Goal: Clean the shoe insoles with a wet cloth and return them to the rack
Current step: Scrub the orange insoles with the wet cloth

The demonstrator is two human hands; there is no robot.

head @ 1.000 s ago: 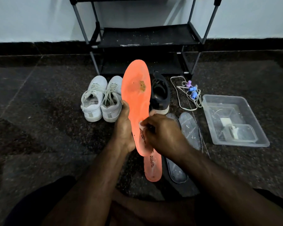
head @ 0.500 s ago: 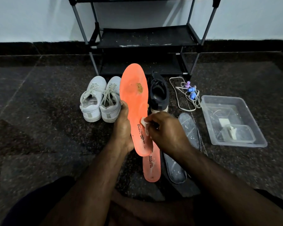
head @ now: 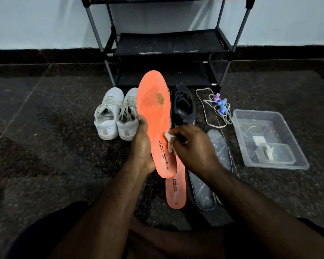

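Wiping step, mid-task. Left hand (head: 141, 144) grips the orange insole (head: 154, 116) along its left edge, held up off the floor, toe end pointing far toward the shoe rack (head: 168, 43). Right hand (head: 193, 146) pinches a small white wet cloth (head: 169, 142) and presses it on the insole's middle, just above the printed logo. A brown stain (head: 160, 99) near the toe end is still there, well above the cloth.

On the floor, near side: second orange insole (head: 176, 191), partly under the held one, and a grey insole (head: 202, 191) right of it. White sneakers (head: 116, 116) to the left, black shoe (head: 183, 107) behind the held insole. Clear plastic tub (head: 269, 139) with water far right, laces with coloured tips (head: 218, 107) beside it.

Next, likely: slide the cloth up toward the stain and scrub, left grip steadying the insole against the push. Rack shelves hold no insoles yet.
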